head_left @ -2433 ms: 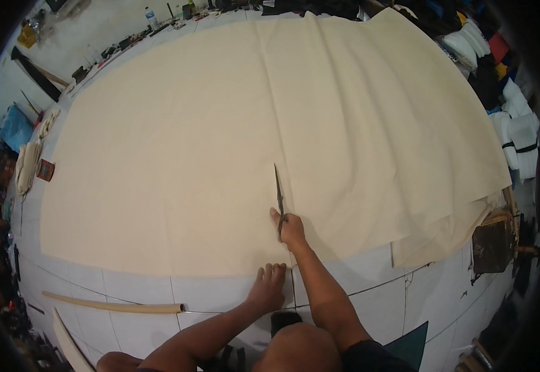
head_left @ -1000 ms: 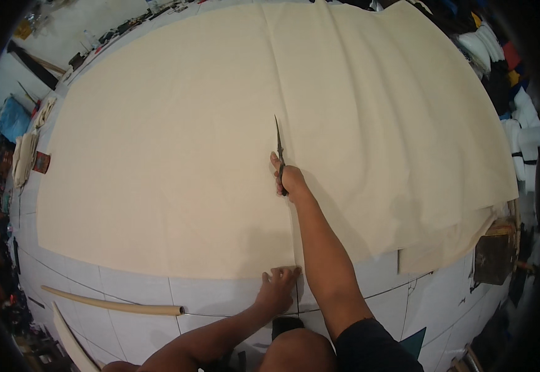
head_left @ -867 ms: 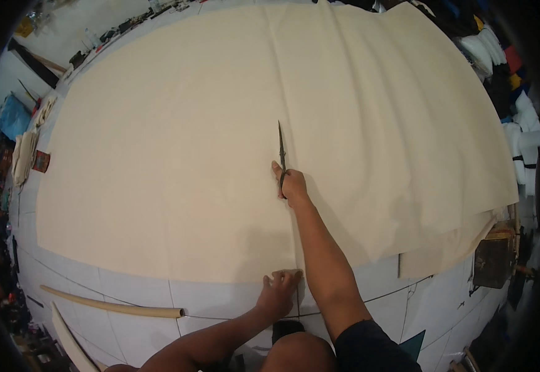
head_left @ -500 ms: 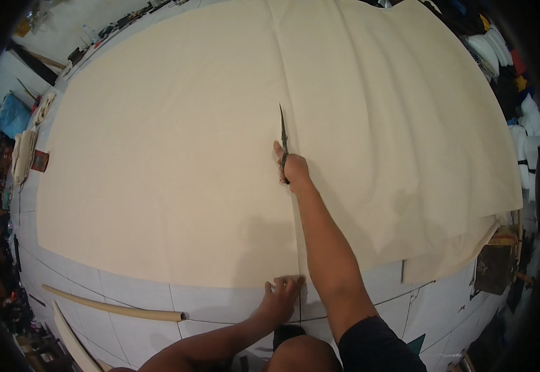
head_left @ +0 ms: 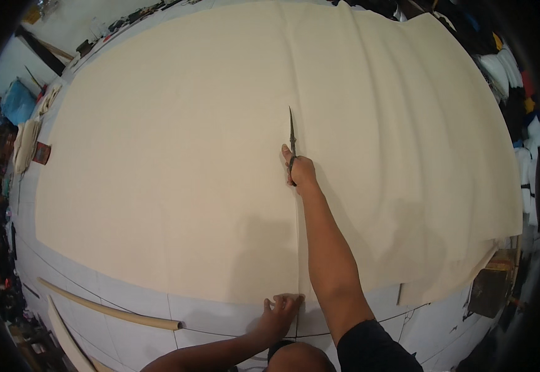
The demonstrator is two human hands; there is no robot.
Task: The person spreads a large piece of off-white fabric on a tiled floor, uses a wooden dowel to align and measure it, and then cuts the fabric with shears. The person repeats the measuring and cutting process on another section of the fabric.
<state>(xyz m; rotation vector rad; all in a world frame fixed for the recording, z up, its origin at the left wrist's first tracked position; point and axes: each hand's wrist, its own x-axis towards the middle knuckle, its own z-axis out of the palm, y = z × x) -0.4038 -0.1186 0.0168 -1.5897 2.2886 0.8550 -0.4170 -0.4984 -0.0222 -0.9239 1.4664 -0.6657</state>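
Note:
A wide sheet of cream fabric [head_left: 177, 142] lies spread on the floor, smooth on the left and rippled into soft folds on the right. My right hand [head_left: 304, 170] reaches out over its middle, closed round the handles of dark metal scissors [head_left: 292, 127]. Their narrow blades point to the far side. From the scissors a straight line, seemingly a cut, runs back through the fabric to its near edge. There my left hand [head_left: 282, 312] has its fingers bent, pinching the fabric edge beside that line.
White floor tiles [head_left: 220, 322] show along the near side. A long cardboard tube [head_left: 115, 313] lies at the lower left. Folded cloth [head_left: 26, 146] and a small red tin [head_left: 42, 154] sit by the left edge; a dark box [head_left: 491, 291] stands at the right, below white bundles [head_left: 533, 142].
The view has shifted a little. My right hand and the scissors have advanced slightly toward the far side of the fabric. My left hand keeps its place at the near edge.

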